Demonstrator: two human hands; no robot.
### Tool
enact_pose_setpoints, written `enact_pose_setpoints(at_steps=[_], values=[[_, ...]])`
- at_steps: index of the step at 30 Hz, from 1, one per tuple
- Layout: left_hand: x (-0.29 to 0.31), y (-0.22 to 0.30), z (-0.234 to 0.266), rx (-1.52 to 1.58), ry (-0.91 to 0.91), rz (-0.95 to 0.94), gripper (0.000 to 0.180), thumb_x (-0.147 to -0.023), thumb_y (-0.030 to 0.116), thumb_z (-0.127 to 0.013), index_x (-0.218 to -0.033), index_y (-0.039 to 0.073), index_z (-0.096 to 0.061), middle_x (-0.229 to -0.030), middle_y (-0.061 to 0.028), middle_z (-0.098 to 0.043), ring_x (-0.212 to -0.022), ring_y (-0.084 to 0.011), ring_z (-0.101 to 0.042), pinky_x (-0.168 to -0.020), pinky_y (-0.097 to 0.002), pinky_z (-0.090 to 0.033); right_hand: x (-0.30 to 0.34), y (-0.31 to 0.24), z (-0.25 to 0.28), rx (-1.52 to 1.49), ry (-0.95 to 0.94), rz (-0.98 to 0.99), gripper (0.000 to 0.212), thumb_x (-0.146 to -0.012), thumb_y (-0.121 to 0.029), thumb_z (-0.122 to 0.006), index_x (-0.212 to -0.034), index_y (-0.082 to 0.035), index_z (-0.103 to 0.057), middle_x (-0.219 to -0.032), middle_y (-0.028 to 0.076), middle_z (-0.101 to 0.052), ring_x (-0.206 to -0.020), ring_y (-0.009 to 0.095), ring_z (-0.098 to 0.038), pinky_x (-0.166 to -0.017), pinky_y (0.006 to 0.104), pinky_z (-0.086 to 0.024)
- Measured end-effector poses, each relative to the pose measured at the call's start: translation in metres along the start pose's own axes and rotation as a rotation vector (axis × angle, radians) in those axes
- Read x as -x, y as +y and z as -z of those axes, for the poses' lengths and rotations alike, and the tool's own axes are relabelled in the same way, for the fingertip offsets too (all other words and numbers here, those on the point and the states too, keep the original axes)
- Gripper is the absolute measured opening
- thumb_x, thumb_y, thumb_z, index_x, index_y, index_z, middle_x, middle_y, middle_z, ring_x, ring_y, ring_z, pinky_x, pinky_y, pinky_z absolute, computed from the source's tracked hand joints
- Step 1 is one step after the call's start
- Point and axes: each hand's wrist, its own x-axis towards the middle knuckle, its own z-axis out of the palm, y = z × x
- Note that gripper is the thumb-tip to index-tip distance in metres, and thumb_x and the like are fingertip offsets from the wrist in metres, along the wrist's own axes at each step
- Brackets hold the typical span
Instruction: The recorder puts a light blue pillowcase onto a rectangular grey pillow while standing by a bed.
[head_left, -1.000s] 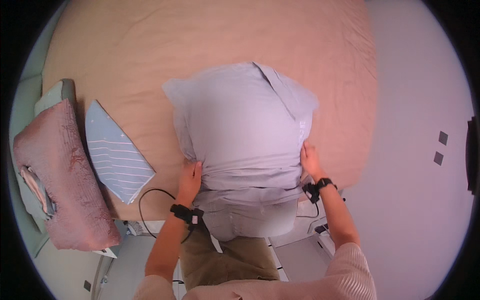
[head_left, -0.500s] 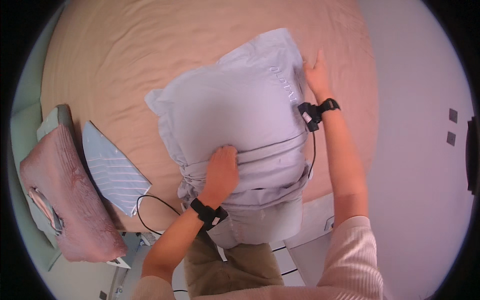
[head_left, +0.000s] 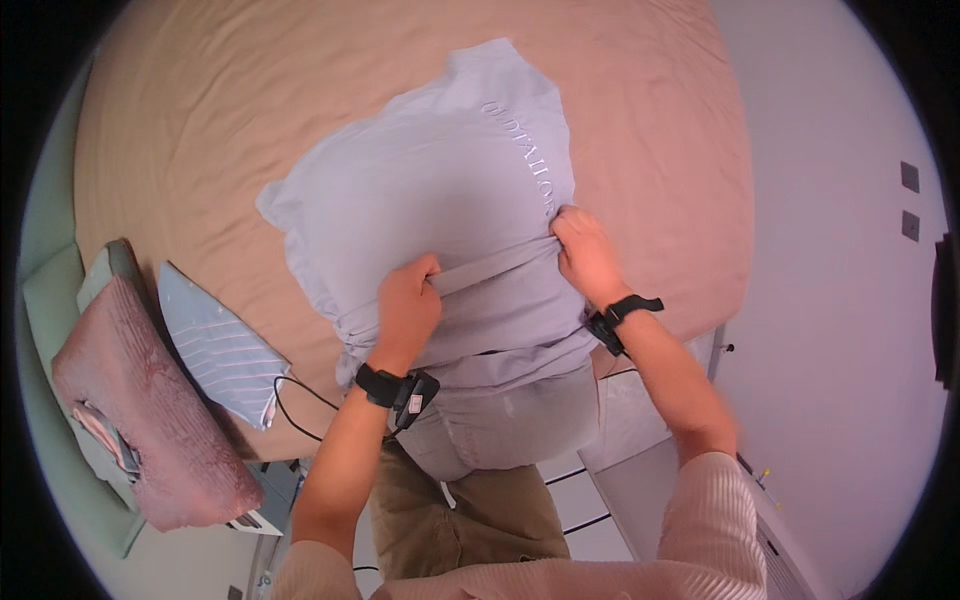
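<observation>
A grey pillowcase [head_left: 400, 190] with embroidered lettering lies on the bed in front of me, pulled over most of a pillow [head_left: 530, 425]. The pillow's bare grey end sticks out toward my body. Across the middle, the case is bunched into crosswise folds. My left hand [head_left: 408, 310] is closed on one of these folds near the centre. At the right edge, just below the lettering, my right hand [head_left: 592, 258] pinches the same fabric. A taut ridge of cloth runs between the two hands. Both wrists carry black strapped devices.
The bed has a tan sheet [head_left: 660, 130]. To the left lie a blue striped folded cloth [head_left: 225, 345] and a pinkish-brown quilted cushion [head_left: 150, 400] against a green headboard [head_left: 50, 300]. A black cable [head_left: 283, 410] loops beside my left wrist. A pale wall [head_left: 820, 300] stands right.
My right hand has come down from beside the upper right corner and taken hold of the pillowcase's right edge. My left hand has shifted slightly up and left, and the pillowcase has moved left.
</observation>
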Motion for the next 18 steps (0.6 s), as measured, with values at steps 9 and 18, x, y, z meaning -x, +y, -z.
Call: enact_pose_setpoints(at_steps=[9, 18], values=[[0.077, -0.013, -0.043, -0.215, -0.343, -0.078, 0.014, -0.071, 0.002, -0.05, -0.078, 0.007, -0.061, -0.073, -0.0189, -0.061, -0.073, -0.0411, -0.059, -0.063, -0.0495, -0.046, 0.163, 0.015, -0.064, -0.228, -0.121, -0.294, 0.023, -0.065, 0.004, -0.055, -0.08, -0.006, -0.068, -0.081, 0.019, -0.066, -0.076, 0.038, -0.061, -0.073, 0.0446, -0.049], [0.046, 0.025, -0.034, -0.302, -0.072, -0.283, 0.011, -0.075, 0.003, -0.052, -0.085, 0.005, -0.056, -0.073, -0.0168, -0.06, -0.075, -0.0388, -0.058, -0.065, -0.0484, -0.045, 0.108, 0.027, 0.009, -0.145, 0.001, -0.18, 0.027, -0.068, 0.006, -0.051, -0.091, -0.003, -0.064, -0.084, 0.018, -0.059, -0.093, 0.037, -0.055, -0.085, 0.0428, -0.045]])
